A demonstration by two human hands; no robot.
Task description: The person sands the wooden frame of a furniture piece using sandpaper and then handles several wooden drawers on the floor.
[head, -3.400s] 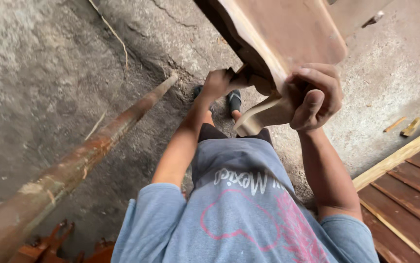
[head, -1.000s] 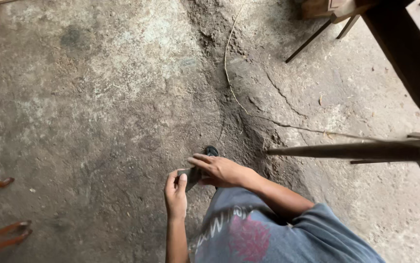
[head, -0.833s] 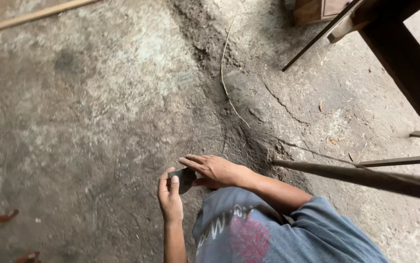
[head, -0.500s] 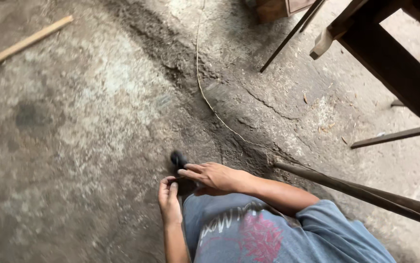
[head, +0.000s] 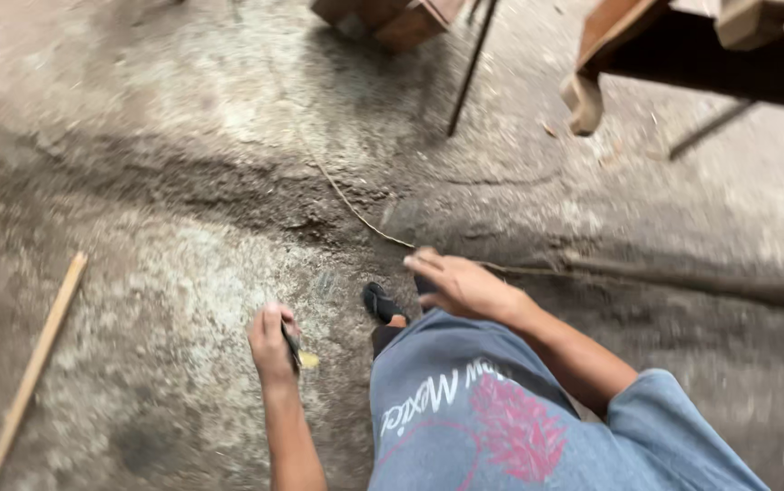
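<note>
Two bare hands are out in front of the person, who wears a grey-blue T-shirt (head: pixel 492 409) with a pink print on the chest, nearest of all in the view. The left hand (head: pixel 271 344) is low at the near left, its fingers curled closed around a thin dark tool (head: pixel 292 345); what kind of tool it is I cannot tell through the blur, though a small yellowish bit (head: pixel 309 360) shows just at its near end, right beside the fingers. The right hand (head: pixel 460 284) is a little farther out and to the right, held flat with the fingers spread loosely and nothing in it. Between the two hands, just below them, a foot in a black sandal (head: pixel 381 303) stands on the rough concrete floor (head: pixel 183 182).

Off to the near left a pale wooden stick (head: pixel 35 364) lies on the floor, well apart from the left hand. Just beyond the right hand, a thin cord (head: pixel 355 209) trails across the floor, running from the far middle toward the right. Farther on, a thin dark metal rod (head: pixel 470 68) leans upward at the far centre, near some reddish wooden blocks (head: pixel 383 16). At the far right the end of a heavy brown wooden piece of furniture (head: pixel 683 45) juts in, with a pale carved foot (head: pixel 583 102) hanging at its left corner.
</note>
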